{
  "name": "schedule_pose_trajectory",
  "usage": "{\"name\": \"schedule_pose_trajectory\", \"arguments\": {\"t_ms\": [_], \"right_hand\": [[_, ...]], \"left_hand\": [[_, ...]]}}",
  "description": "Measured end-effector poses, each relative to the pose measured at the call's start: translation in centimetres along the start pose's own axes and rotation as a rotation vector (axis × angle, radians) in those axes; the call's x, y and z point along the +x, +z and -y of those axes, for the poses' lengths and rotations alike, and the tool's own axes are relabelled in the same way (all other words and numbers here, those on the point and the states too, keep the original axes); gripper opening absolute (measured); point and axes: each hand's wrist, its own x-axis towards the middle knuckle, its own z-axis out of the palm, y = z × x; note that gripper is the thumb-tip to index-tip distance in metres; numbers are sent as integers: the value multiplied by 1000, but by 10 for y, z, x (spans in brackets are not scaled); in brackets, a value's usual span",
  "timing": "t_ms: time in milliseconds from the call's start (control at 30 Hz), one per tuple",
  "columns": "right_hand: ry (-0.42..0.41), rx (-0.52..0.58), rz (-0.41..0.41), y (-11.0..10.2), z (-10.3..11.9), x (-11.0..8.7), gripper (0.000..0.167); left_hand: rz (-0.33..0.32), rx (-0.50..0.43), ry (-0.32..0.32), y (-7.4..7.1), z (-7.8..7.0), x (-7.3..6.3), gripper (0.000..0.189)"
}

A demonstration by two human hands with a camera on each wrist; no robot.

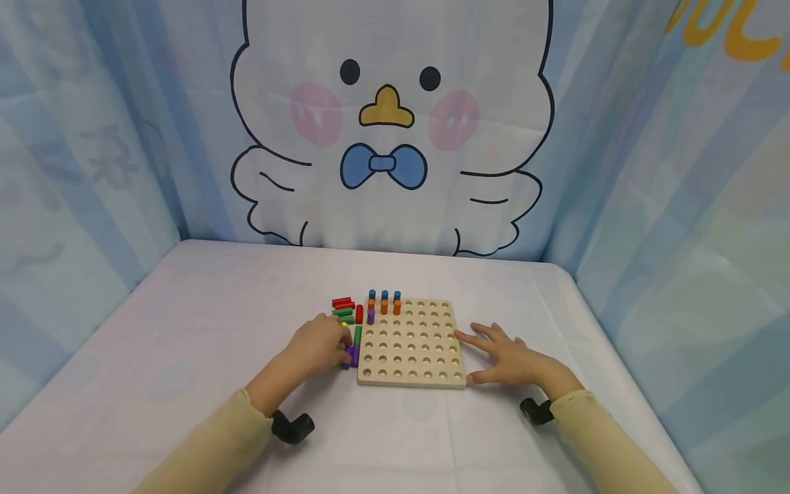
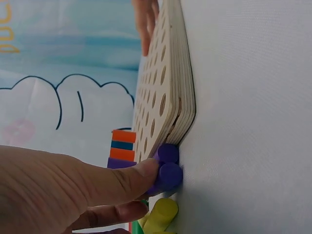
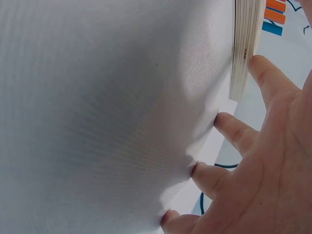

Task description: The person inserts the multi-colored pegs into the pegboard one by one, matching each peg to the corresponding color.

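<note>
My left hand (image 1: 317, 345) reaches down at the left side of the wooden peg board (image 1: 411, 353). Thumb and curled fingers close around a purple peg (image 2: 170, 176). Another purple peg (image 2: 168, 153) lies right beside it against the board. Just below the thumb in the left wrist view is a yellow peg (image 2: 163, 213). On the board's other side, my right hand (image 1: 509, 358) is spread wide. Its index fingertip and thumb touch the board's right edge, while other fingertips rest on the cloth. Blue, orange and purple pegs (image 1: 371, 317) stand in the board's far left holes.
Red pegs (image 1: 343, 302) and green pegs (image 1: 343, 312) lie left of the board, with one upright-lying green peg (image 1: 358, 335) along its edge. White cloth covers the table (image 1: 407, 446). Printed curtains (image 1: 382, 226) enclose the back and sides.
</note>
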Motion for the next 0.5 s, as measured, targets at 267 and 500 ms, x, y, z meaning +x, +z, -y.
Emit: {"name": "schedule_pose_trajectory", "arguments": {"t_ms": [267,500], "right_hand": [[11,15,4,0,1,-2,90],[8,11,5,-1,3,-2,89]], "left_hand": [[-15,-27,24,7,-2,-5,19],[-58,-6,51,8,-4,-9,21]]}}
